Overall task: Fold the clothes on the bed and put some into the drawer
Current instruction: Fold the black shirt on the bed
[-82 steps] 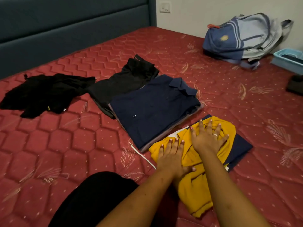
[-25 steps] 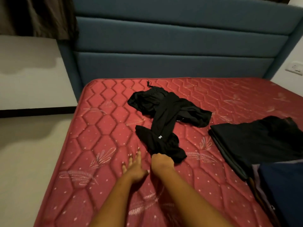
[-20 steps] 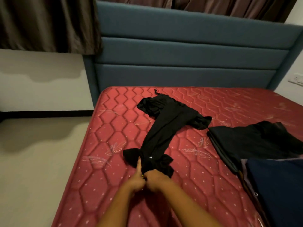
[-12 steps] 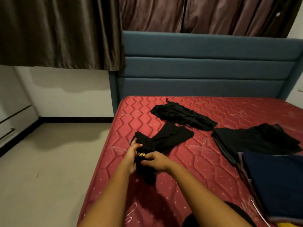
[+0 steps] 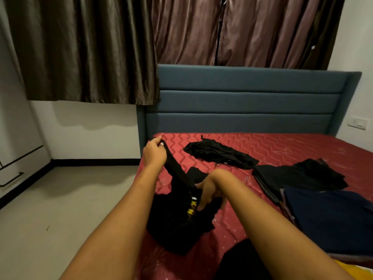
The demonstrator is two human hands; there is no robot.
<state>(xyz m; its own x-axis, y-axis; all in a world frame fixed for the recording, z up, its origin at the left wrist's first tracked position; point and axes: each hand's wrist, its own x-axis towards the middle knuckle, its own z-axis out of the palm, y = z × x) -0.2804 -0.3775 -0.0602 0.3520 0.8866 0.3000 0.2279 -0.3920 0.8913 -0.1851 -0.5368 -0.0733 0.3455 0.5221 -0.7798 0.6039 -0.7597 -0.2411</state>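
Whereas half a second ago both my hands sat close together on the black garment with yellow lettering point(image 5: 177, 219), low over the red quilted mattress point(image 5: 282, 146), my left hand point(image 5: 154, 153) has since risen and moved away towards the bed's left edge. It pinches one end of the cloth between thumb and fingertips, so a narrow strip runs taut from it down to the bundle. My right hand point(image 5: 209, 187) has stayed lower, its fingers curled downward and gripping the fabric just beside the yellow print. The far part of the garment, which then lay stretched flat across the mattress, is now gathered in towards me. My view has also tipped upward, so more of the brown satin curtains point(image 5: 80, 47) shows above the blue padded headboard point(image 5: 242, 98).

The garment is all black and badly crumpled, hanging in a loose lump between my forearms near the left edge of the bed. Its lower folds meet the mattress. The yellow letters run in a creased line I cannot read, with a small white tag beside them.

Beyond it, apart from it, a second black garment point(image 5: 220, 155) lies spread and unfolded. Towards the right edge sit a folded dark pile point(image 5: 298, 178) and, nearer me, a folded navy shirt point(image 5: 333, 219). A corner of yellow cloth point(image 5: 347, 269) peeks out below the shirt.
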